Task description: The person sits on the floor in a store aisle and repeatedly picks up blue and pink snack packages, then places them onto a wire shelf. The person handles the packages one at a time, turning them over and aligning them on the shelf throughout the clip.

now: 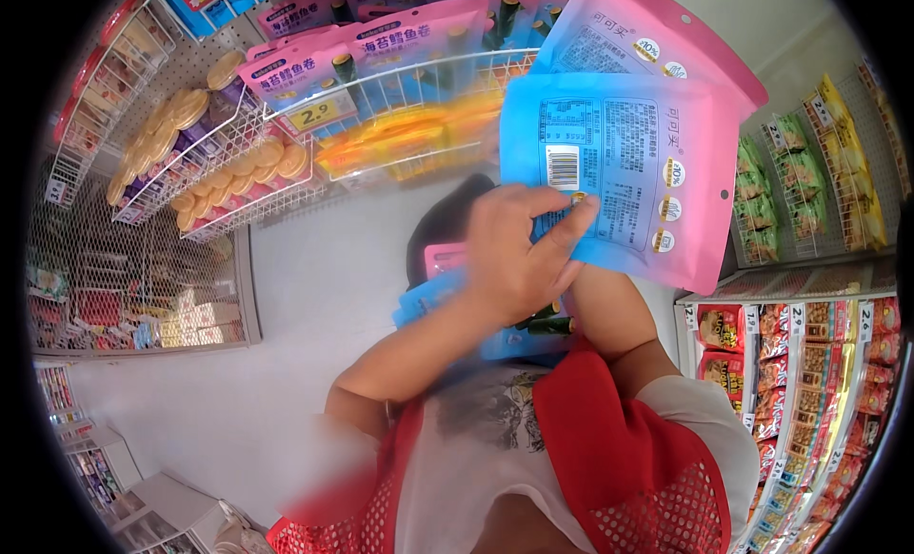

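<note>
My left hand [525, 250] reaches in from the left, its thumb and index finger pinched at the lower left part of a blue-and-pink snack pouch [628, 175]. The pouch's printed back faces me, with a barcode near my fingertips. A second pouch of the same kind [607, 36] shows behind its upper edge. My right forearm [618, 315] runs up behind the front pouch; the right hand itself is hidden. Between my arms and chest is another pouch [510, 343] with green seaweed rolls pictured on it. A blue-and-pink pouch [432, 297] partly shows left of my left forearm.
Ahead, a white wire basket [400, 72] holds upright pink pouches [428, 36], with blurred yellow packets [400, 136] below. Lidded jars [168, 129] fill baskets on the left. Racks of green packets [757, 197] and red packets [721, 325] line the right. A dark rounded form [446, 225] rises from the pale floor [307, 297].
</note>
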The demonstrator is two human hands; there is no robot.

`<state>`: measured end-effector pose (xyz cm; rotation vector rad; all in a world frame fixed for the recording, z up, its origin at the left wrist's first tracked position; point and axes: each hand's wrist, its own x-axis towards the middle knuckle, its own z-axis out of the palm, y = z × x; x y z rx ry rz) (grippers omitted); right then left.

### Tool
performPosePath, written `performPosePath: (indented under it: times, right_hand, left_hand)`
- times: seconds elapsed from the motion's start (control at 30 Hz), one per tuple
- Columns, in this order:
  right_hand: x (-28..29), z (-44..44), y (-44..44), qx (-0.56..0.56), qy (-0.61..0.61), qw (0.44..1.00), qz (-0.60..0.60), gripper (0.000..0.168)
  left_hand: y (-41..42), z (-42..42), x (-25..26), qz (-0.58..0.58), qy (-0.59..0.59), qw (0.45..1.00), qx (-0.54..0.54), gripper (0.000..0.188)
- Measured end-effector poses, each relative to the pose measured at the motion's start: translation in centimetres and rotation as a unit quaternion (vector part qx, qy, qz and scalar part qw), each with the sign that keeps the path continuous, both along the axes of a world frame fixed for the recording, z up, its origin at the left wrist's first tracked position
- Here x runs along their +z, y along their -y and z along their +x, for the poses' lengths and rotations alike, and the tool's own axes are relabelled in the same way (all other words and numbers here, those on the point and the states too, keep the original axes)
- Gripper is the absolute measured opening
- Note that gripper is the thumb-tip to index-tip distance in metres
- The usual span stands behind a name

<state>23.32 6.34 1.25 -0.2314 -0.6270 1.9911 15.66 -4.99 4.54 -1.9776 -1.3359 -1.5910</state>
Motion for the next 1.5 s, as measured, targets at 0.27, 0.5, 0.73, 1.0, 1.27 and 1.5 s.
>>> performPosePath:
  times: [0.27, 0.5, 0.73, 1.0, 1.27, 1.5]
  right_hand:
    - [0.5, -1.3, 0.8, -0.030, 0.021, 0.999, 0.036, 0.028]
    - [0.6, -1.8, 0.8, -0.040, 0.019, 0.998, 0.043, 0.026]
    - [1.0, -1.9, 0.8, -0.035, 0.014, 0.999, 0.039, 0.024]
    - [0.8, -1.2, 0.4, -0.003, -0.008, 1.000, -0.005, 0.022]
    - [1.3, -2.3, -1.4, 0.082, -0.104, 0.987, -0.095, 0.021]
    - [3.0, -3.0, 0.0, 0.059, -0.033, 0.996, -0.054, 0.022]
  left_hand:
    - [0.1, 0.6, -0.9, 0.031, -0.012, 0.999, 0.026, 0.059]
    - [0.0, 0.1, -0.3, 0.037, 0.006, 0.999, 0.021, 0.056]
    - [-0.3, -0.6, -0.6, 0.041, -0.001, 0.999, 0.017, 0.063]
    - [-0.5, -1.4, 0.0, 0.008, 0.054, 0.998, 0.028, 0.063]
    - [-1.6, -4.6, 0.2, -0.118, 0.452, 0.881, -0.071, 0.049]
    - [-1.8, -6.5, 1.6, -0.080, 0.579, 0.803, -0.118, 0.043]
